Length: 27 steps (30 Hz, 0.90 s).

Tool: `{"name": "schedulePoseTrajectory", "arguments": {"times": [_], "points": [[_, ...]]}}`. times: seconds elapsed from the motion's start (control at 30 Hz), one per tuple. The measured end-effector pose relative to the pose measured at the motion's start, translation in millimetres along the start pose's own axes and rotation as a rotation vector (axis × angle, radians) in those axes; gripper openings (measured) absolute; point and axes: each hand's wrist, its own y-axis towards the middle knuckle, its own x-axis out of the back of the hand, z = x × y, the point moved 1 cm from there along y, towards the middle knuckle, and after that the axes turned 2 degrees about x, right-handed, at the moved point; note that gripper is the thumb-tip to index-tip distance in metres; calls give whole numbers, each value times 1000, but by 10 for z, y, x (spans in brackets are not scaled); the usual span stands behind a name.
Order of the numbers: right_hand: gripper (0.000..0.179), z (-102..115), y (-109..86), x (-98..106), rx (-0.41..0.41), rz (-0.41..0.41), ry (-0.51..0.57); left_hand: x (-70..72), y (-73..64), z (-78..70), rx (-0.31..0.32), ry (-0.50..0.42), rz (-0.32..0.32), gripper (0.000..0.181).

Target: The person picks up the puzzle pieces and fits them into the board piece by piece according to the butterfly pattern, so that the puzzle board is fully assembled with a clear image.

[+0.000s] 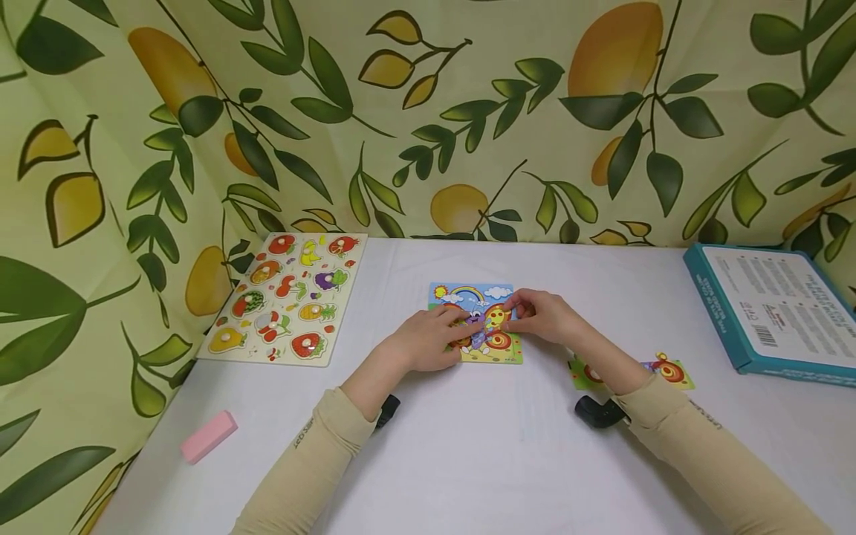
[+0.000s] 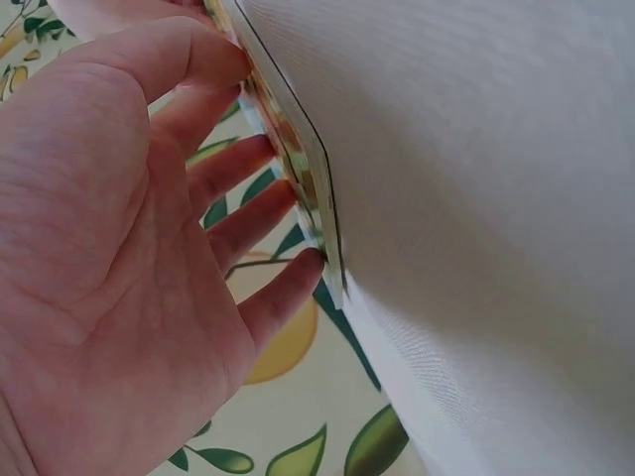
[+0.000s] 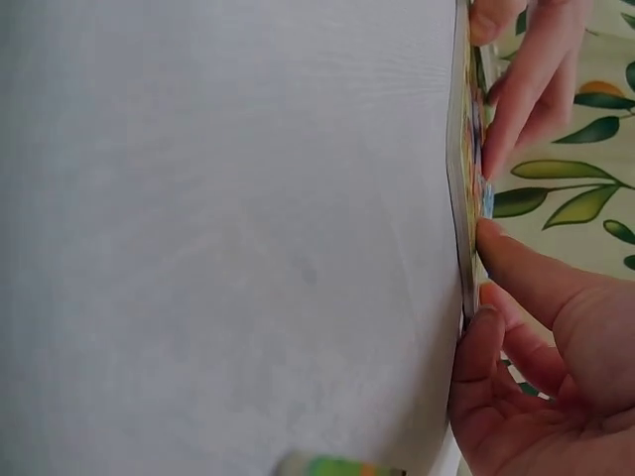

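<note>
The butterfly puzzle (image 1: 504, 357) lies flat on the white cloth (image 1: 428, 461), with both hands at it. The left hand (image 1: 431, 338) rests loosely extended fingers across its left half, grasping nothing; the right hand (image 1: 542, 316) has thumb and fingers bent together in a grip at its right edge, though I can't tell whether on a loose piece or the board. If the left fingers press unevenly, the puzzle could skid or tip on the cloth and seated pieces could pop up; a piece pushed in slightly turned could jam. The loose pieces (image 1: 674, 373), right of the puzzle and beneath the right forearm, could be scattered by a trailing sleeve or the black wrist device (image 1: 597, 412).
</note>
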Motion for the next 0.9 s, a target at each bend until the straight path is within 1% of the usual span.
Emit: {"name": "schedulePoseTrajectory", "arguments": {"times": [0.07, 0.13, 0.23, 0.33, 0.4, 0.5, 0.6, 0.73, 0.83, 0.9], "points": [[29, 3, -20, 1, 27, 1, -6, 2, -2, -8, 5, 6, 7, 56], [29, 1, -61, 19, 38, 11, -9, 4, -4, -15, 9, 3, 8, 55], [34, -24, -194, 89, 50, 36, -5, 3, -3, -14, 10, -3, 5, 56], [37, -86, -409, 211, 43, 30, -9, -1, -6, 4, -2, -16, -6, 57], [37, -149, -583, 302, 43, 5, -26, -4, -8, 19, -15, -21, -14, 57], [37, -257, -837, 411, 26, -26, -94, -9, -14, 32, -40, -31, -32, 55], [39, -344, -1053, 452, 28, -22, -170, -11, -34, 27, -37, -54, -50, 52], [40, -396, -1209, 427, 71, -27, -226, -16, -132, 30, 14, -106, -96, 49], [39, -390, -1245, 399, 90, -48, -244, -25, -270, 54, 61, -149, -123, 49], [39, -376, -1250, 389, 83, -51, -240, -38, -376, 77, 82, -167, -124, 50]]}}
